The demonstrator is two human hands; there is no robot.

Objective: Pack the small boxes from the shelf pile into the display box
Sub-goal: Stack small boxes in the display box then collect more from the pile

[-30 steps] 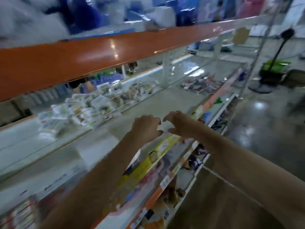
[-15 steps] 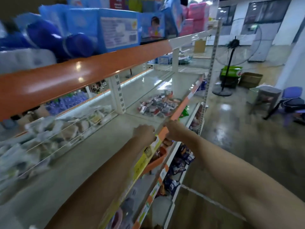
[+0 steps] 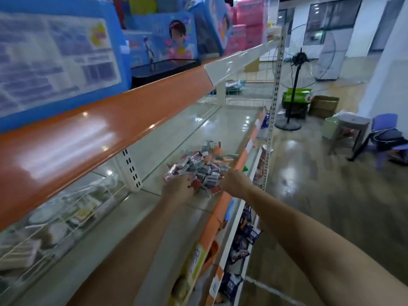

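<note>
A loose pile of small red, white and grey boxes [image 3: 198, 167] lies on the pale shelf board [image 3: 154, 217], close to its orange front lip. My left hand [image 3: 177, 189] reaches into the pile's near left edge, and its fingers are hidden among the boxes. At the near right edge my right hand [image 3: 234, 182] touches the boxes with its fingertips. The frame is blurred, so neither grip can be made out. I cannot pick out a display box with certainty.
A yellow carton [image 3: 195, 260] sits at the shelf front by my left forearm. Wire bins of packets [image 3: 55, 221] line the shelf back. The orange upper shelf [image 3: 99, 120] overhangs, carrying blue packs. On the floor to the right stand a fan [image 3: 294, 85], cartons and chairs.
The view swung right along the shelf and both hands travelled forward from the shelf's front edge to the pile of small boxes, which they now touch.
</note>
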